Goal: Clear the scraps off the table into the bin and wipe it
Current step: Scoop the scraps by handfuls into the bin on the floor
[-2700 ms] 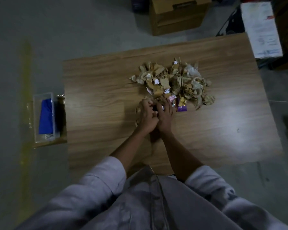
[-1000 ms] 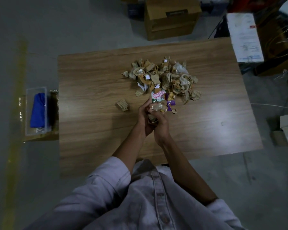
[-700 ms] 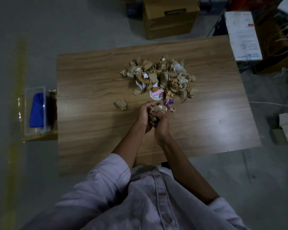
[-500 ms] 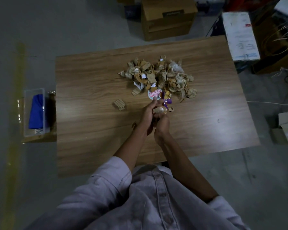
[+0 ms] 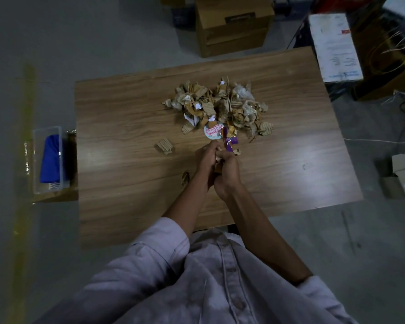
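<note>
The left hand [image 5: 205,157] and right hand [image 5: 228,170] press together, their grip closed round a wad of brown paper scraps [image 5: 218,168], just beside the heap of torn cardboard scraps [image 5: 220,106] on the brown wooden desk [image 5: 126,206]. Cupping tighter would likely prevent spills.

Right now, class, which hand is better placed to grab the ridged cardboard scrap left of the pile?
Left. The left hand is nearer the cardboard scrap; the right hand would cross over. Both grip scraps.
</note>
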Tool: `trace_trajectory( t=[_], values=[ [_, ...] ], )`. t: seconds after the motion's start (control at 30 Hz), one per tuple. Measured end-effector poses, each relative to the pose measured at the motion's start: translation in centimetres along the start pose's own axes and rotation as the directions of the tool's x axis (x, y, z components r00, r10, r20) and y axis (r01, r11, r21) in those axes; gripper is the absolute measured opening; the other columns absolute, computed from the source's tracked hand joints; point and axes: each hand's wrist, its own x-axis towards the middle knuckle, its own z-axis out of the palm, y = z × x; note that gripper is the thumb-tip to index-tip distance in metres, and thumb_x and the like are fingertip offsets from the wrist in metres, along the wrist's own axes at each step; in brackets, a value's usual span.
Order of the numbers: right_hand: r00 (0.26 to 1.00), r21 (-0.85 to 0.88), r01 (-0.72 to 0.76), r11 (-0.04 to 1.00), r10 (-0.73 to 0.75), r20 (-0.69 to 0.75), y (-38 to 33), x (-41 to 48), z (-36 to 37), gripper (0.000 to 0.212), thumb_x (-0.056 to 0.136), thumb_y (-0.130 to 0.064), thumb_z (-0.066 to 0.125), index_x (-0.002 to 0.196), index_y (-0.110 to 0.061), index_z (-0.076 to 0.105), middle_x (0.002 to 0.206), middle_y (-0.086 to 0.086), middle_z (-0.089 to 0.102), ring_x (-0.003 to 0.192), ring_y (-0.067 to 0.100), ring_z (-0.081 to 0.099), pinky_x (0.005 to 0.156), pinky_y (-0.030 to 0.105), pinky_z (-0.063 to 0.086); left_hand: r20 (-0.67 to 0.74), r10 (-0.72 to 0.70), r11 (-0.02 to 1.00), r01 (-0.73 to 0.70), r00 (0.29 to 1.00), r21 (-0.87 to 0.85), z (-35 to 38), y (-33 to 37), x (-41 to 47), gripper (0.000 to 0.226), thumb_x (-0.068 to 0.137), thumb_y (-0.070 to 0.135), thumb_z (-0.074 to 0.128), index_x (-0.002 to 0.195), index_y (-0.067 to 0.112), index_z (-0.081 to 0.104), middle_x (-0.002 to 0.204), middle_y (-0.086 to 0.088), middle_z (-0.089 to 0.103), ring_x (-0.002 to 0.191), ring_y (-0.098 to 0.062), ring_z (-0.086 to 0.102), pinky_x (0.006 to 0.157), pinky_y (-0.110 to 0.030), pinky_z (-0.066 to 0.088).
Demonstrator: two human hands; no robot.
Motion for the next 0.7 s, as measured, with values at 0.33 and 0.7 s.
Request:
trace_trajectory(
  t=[0.33, 0.7],
  values=[
    [0.995, 0.086, 0.086, 0.993, -0.080, -0.066, -0.2, 0.0, -0.5, 0.070, 0.105, -0.059, 0.033, 0.069, -0.017, 0.077, 0.069, 0.000, 0.073, 0.073, 0.014, 0.071, 0.069, 0.027, 0.050, -0.052, 0.129, 0.991, -0.127, 0.990, 0.032, 0.7, -0.4, -0.2, 0.027, 0.094, 0.021, 0.064, 0.067, 0.016, 0.065, 0.057, 0.007, 0.064, 0.049, -0.005, 0.056, 0.059, -0.024, 0.043],
    [0.998, 0.213, -0.051, 0.976, 0.043, 0.042, -0.7, 0.8, -1.1, 0.076, 0.095, -0.078, 0.028, 0.091, -0.011, 0.063, 0.097, 0.015, 0.064, 0.101, 0.027, 0.062, 0.100, 0.036, 0.047, 0.015, 0.465, 0.869, -0.459, 0.885, 0.183, -0.4, -1.6, -2.4, 0.033, 0.093, 0.020, 0.058, 0.061, 0.016, 0.059, 0.060, 0.010, 0.056, 0.063, -0.005, 0.050, 0.064, -0.031, 0.038]
  ],
)
